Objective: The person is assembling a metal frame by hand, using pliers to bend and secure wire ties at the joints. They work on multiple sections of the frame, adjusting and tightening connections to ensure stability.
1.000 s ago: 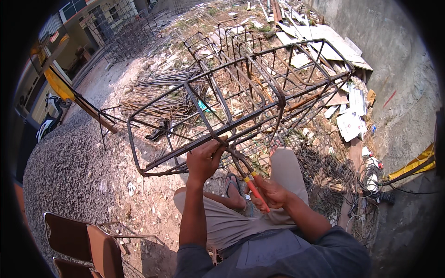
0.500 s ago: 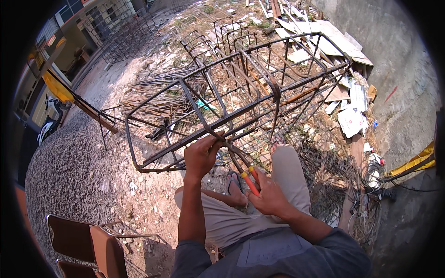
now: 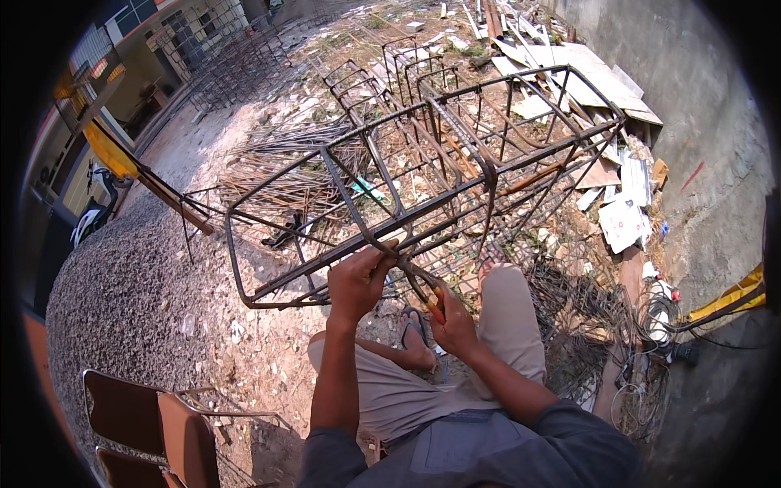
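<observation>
A long cage of dark steel bars (image 3: 358,241) slants across in front of me, higher at its right end. My left hand (image 3: 355,285) is closed at its near lower edge, fingers curled against a bar where a stirrup crosses. My right hand (image 3: 455,329) is wrapped around the orange-and-yellow handles of long-handled pincers (image 3: 420,281). The pincers' head sits at the bar crossing, just right of my left fingertips. Whatever fine wire may be in the jaws is too small to make out.
Cut rods (image 3: 285,167) lie heaped beyond the cage. A gravel pile (image 3: 122,285) rises at left, with a brown chair (image 3: 189,435) in front. Tangled wire (image 3: 569,301) covers the ground at right, near boards (image 3: 586,73) and a concrete wall (image 3: 708,146).
My right hand has moved up and left, and the pincer handles have come closer together. My left hand stays at the same bar crossing. The whole view has shifted slightly.
</observation>
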`<act>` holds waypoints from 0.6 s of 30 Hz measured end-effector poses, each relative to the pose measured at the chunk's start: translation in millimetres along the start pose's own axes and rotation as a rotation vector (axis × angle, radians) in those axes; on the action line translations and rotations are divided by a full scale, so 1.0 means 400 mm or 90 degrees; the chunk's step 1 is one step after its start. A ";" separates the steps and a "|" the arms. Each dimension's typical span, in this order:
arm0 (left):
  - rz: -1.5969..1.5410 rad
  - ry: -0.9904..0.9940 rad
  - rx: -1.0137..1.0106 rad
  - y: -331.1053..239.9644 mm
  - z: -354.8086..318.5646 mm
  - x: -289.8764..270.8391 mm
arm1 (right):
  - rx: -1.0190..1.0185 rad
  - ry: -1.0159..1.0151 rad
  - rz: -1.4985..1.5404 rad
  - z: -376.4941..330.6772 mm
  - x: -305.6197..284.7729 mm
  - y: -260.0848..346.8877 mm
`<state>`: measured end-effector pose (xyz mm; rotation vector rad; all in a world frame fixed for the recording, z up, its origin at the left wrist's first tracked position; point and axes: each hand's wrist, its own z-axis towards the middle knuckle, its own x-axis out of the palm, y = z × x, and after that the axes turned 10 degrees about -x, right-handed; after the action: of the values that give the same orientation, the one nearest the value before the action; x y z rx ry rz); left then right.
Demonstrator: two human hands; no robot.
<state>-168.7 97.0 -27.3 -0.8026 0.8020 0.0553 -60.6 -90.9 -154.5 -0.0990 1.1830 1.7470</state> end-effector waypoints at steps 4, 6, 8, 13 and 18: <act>-0.022 -0.039 0.023 0.007 0.006 0.011 | 0.034 -0.048 -0.181 0.022 -0.063 0.053; -0.009 -0.009 0.019 0.007 -0.003 0.010 | 0.066 0.007 -0.115 0.001 -0.063 0.041; -0.004 0.006 -0.012 -0.003 -0.011 0.007 | 0.121 0.054 -0.064 -0.005 -0.074 0.054; -0.002 -0.019 0.013 -0.003 -0.008 0.006 | 0.222 0.180 0.051 0.033 -0.154 0.084; 0.002 -0.060 0.043 -0.004 -0.005 0.018 | 0.221 0.290 -0.002 0.083 -0.270 0.170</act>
<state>-164.3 92.8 -31.8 -0.7302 0.7124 0.0675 -42.2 -141.4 -33.9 -0.3006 1.8000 1.5314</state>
